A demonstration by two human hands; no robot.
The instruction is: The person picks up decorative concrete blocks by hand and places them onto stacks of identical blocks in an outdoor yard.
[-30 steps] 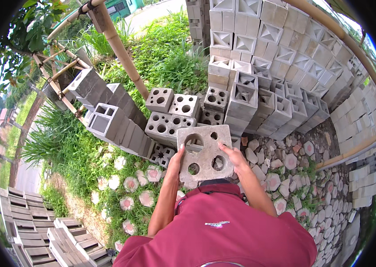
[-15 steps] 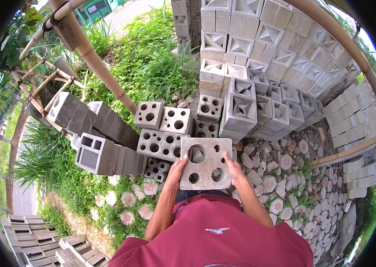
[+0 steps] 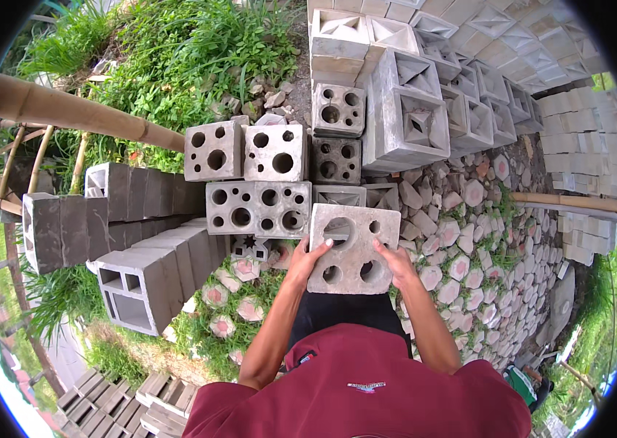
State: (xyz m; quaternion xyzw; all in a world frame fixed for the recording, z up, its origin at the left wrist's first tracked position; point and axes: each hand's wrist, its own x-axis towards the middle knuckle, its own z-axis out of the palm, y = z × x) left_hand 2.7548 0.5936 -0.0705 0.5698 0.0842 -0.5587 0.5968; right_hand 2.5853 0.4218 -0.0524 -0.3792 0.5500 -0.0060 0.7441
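Observation:
A grey square concrete block with several round holes of different sizes (image 3: pixel 353 253) is held up in front of my body. My left hand (image 3: pixel 304 263) grips its left edge, the thumb over the front face. On the opposite edge my right hand (image 3: pixel 399 266) grips in the same way, its thumb near a hole. Just beyond and left of it stand stacked blocks of the same holed kind (image 3: pixel 263 152), with more in a lower row (image 3: pixel 255 212). Another column of holed blocks (image 3: pixel 337 132) rises behind, its lower block darker. Blocks with triangular recesses (image 3: pixel 340 196) sit partly hidden behind the held one.
Rows of hollow blocks (image 3: pixel 166 259) stand at left under a bamboo pole (image 3: pixel 89 117). Recessed decorative blocks (image 3: pixel 407 139) are piled at far right. Hexagonal pavers (image 3: pixel 450 233) and rubble cover the ground at right. A bamboo rail (image 3: pixel 564 202) crosses there.
My view has tilted down and moved nearer the stacks, which now appear larger. The block stays in both hands, and more of the recessed blocks behind it shows.

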